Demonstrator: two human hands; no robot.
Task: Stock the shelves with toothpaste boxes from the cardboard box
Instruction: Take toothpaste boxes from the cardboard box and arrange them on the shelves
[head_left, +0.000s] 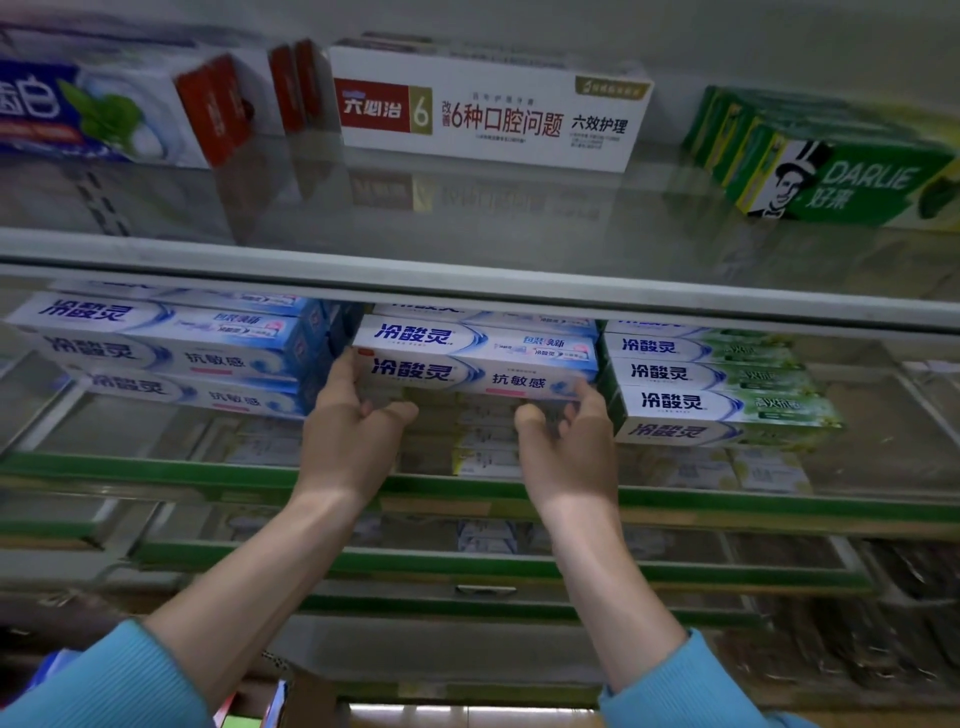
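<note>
We hold a stack of blue toothpaste boxes (475, 358) at centre frame, on or just over the glass middle shelf (130, 431). Left hand (353, 415) grips the stack's left end, fingers curled round it, thumb underneath. Right hand (571, 431) grips the right end the same way. Whether the stack already rests on the glass, we cannot tell.

Progress, judged: well along for this shelf. At 9 o'clock of the stack sits a pile of the same blue boxes (171, 348); at 3 o'clock a pile of green-ended boxes (711, 389). Our stack fills the slot between them. The cardboard box is not clearly in view, so we cannot say how much stock is left.

Upper shelf (467, 218) holds a white box with red logo (488, 111) at 12 o'clock, green boxes (831, 161) at 2 o'clock, blurred white-and-red boxes (156, 109) at 10 o'clock, with bare glass in front of them.

Room to move: tight sideways. The green-ended pile is just beside the right fingers, the blue pile near the left fingers. The metal rail (467, 283) of the upper shelf sits just above the stack, so little headroom. Toward 6 o'clock the shelf front is open, which looks like the way to pull the hands back out.
</note>
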